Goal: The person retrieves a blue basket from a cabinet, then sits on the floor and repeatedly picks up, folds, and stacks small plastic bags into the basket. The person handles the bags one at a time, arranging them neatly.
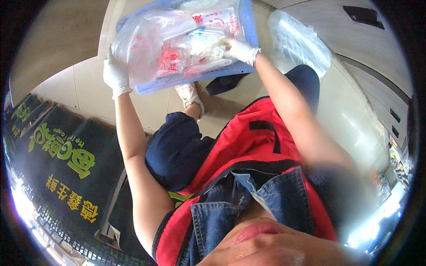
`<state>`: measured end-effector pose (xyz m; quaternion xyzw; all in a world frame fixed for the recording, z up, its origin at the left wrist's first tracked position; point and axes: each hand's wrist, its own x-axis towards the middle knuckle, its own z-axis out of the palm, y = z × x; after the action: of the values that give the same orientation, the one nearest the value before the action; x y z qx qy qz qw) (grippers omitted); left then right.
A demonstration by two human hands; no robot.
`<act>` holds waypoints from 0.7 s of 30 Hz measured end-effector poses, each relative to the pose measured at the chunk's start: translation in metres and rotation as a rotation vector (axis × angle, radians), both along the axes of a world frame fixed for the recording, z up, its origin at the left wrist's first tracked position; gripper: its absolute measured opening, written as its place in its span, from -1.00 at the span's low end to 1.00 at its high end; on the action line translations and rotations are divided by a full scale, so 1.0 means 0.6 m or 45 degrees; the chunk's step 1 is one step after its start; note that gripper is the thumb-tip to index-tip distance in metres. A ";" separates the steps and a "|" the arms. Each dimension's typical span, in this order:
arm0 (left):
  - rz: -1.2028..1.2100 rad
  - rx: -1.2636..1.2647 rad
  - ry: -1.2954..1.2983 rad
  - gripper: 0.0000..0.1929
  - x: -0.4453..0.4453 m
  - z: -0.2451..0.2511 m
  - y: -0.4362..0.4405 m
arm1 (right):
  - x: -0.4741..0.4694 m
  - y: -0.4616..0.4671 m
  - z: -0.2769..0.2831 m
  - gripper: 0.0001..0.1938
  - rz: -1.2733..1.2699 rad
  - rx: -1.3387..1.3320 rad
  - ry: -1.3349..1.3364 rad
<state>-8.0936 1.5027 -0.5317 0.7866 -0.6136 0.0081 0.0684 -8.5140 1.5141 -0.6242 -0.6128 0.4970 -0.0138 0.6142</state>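
A blue plastic basket (248, 68) stands ahead of me, filled with clear plastic bags and packets. My left hand (116, 78), in a white glove, is at the basket's left end against a bulky clear plastic bag (143, 50). Its thumb points up and the other fingers are hidden by the plastic. Inside the right side of the basket, my gloved right hand (242, 51) has its fingertips among clear packets; something yellowish green shows at them, too small to name. Packets with red printing (171, 61) lie between the hands.
A large clear plastic bag (299, 43) lies on the tiled floor (90, 86) right of the basket. Dark panels (63, 156) with green and yellow writing line the left side. Near the basket's front edge is a black object (226, 83), beside my white shoe (189, 94).
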 end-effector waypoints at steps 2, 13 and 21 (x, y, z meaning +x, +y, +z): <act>0.019 -0.038 0.070 -0.35 -0.032 0.006 0.006 | 0.011 -0.007 0.044 -0.43 0.410 0.079 -0.054; 0.248 -0.251 0.718 -0.48 -0.021 -0.038 -0.014 | -0.008 -0.040 0.034 -0.49 -0.809 0.105 -0.113; 0.231 -0.418 0.857 -0.33 -0.058 -0.010 -0.006 | -0.022 -0.050 0.046 -0.56 -0.964 0.255 -0.274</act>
<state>-8.1282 1.4993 -0.5378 0.7749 -0.4754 -0.1463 0.3902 -8.5271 1.4844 -0.5963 -0.3187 0.6192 -0.2545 0.6711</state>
